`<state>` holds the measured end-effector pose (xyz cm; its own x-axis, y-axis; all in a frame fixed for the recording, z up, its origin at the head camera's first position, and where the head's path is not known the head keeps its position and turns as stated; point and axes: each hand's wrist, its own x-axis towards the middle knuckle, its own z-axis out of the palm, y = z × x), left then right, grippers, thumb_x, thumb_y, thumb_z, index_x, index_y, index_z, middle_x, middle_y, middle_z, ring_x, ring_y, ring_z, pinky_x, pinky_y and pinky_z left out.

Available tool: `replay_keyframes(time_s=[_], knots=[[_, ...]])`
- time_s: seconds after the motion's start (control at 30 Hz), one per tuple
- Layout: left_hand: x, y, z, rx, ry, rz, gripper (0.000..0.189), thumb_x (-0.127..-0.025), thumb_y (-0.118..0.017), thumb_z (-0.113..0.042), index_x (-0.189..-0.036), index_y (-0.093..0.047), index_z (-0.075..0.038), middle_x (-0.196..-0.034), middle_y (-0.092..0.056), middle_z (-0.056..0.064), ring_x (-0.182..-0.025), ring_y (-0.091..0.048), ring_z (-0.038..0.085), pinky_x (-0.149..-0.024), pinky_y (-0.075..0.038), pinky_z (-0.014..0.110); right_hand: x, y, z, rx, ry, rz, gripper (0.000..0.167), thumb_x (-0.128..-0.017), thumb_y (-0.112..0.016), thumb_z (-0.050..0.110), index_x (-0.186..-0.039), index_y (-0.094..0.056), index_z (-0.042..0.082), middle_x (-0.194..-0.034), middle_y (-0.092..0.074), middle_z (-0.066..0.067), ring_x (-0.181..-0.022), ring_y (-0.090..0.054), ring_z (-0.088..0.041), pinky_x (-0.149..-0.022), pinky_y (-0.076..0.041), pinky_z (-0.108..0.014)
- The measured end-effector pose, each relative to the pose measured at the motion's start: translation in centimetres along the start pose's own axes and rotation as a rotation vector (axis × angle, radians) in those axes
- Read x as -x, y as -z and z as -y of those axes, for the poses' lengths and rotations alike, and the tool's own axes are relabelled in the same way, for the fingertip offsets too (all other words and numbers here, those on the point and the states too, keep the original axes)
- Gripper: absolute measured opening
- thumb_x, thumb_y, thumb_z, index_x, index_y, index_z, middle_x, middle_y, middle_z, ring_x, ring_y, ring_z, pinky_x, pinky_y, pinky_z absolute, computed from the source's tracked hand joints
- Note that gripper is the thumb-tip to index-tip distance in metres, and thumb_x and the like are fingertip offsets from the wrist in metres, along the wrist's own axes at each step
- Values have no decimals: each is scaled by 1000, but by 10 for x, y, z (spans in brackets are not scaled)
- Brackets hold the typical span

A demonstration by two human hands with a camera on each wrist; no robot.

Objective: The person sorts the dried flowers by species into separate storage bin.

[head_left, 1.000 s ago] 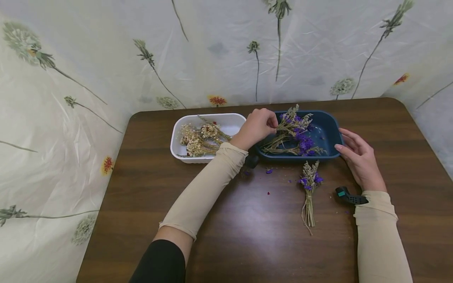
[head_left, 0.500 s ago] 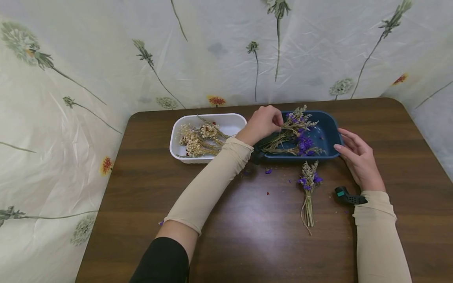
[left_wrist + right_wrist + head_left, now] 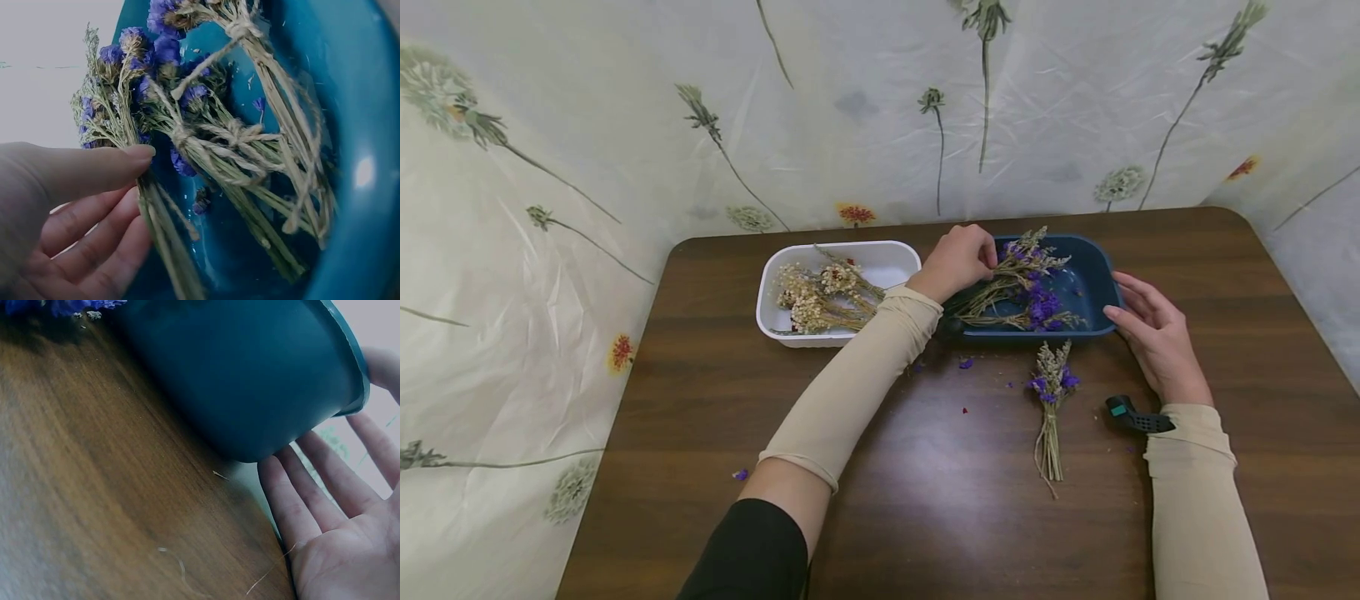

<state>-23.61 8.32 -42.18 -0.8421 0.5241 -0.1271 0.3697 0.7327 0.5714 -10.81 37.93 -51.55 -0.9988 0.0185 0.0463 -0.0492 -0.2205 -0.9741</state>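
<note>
My left hand [image 3: 958,260] reaches into the dark blue tray [image 3: 1097,267]. Between thumb and fingers it pinches the stems of a dried flower bundle [image 3: 128,119] with purple and pale blooms. Twine-tied bundles [image 3: 234,147] lie beside it in the tray, partly overlapping. At the tray's right end, my right hand [image 3: 1161,337] rests its fairly straight fingers [image 3: 331,481] against the outer wall, thumb near the rim. In front of the tray lies one tied bundle [image 3: 1051,408] with purple and grey-green heads, stems toward me.
A white tray [image 3: 891,258] with cream dried flowers [image 3: 812,300] stands left of the blue one. Purple petals [image 3: 966,363] and small bits are scattered on the brown wooden table [image 3: 940,500]. A flower-printed sheet [image 3: 850,125] hangs behind the table.
My left hand has shifted slightly right over the blue tray, moving the pinched bundle with it. The right hand stays at the tray's end.
</note>
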Motion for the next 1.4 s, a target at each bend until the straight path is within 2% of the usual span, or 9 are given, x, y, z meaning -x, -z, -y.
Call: replay_keyframes(time_s=[0.13,0.23,0.77,1.03,1.23,1.4], knots=[[0,-2,3,-5,40,18,3,-95,-76,-16,-97,-74,-13,-98,-73,-1,-88,-65,16,-85,-55,30,0,-1,0,6,-6,0,57,-102,-61,1,-155,-44,4,-149,-54,-3,-127,-60,-11,-96,-54,-15],[0,-3,4,-7,48,24,4,-95,-75,-15,-98,-76,-13,-100,-73,-1,-89,-64,16,-86,-55,30,0,-1,0,9,-10,1,57,-101,-61,2,-156,-44,5,-150,-53,-4,-128,-59,-11,-97,-54,-15],[-1,-8,7,-40,46,52,6,-97,-72,-18,-100,-76,-15,-102,-73,-1,-92,-64,16,-90,-54,31,0,-2,-1,-4,-17,5,57,-101,-61,1,-156,-43,5,-150,-52,-4,-128,-60,-10,-96,-54,-15],[7,-7,5,-27,51,53,8,-100,-69,-19,-104,-76,-15,-106,-74,-1,-96,-64,16,-92,-53,32,0,-2,0,-5,-15,5,57,-102,-60,0,-156,-43,5,-150,-53,-4,-127,-60,-10,-96,-54,-15],[10,-9,7,-7,31,28,10,-101,-69,-20,-107,-75,-16,-107,-74,-2,-98,-66,15,-94,-53,32,0,-2,1,-5,-22,-1,57,-101,-60,0,-156,-43,5,-149,-53,-3,-126,-61,-9,-96,-54,-15],[16,-7,9,16,-11,-31,11,-99,-70,-20,-106,-76,-15,-106,-76,-2,-97,-68,12,-92,-54,30,0,-1,1,4,-15,1,57,-102,-61,2,-156,-43,5,-150,-52,-5,-128,-60,-10,-97,-53,-15]])
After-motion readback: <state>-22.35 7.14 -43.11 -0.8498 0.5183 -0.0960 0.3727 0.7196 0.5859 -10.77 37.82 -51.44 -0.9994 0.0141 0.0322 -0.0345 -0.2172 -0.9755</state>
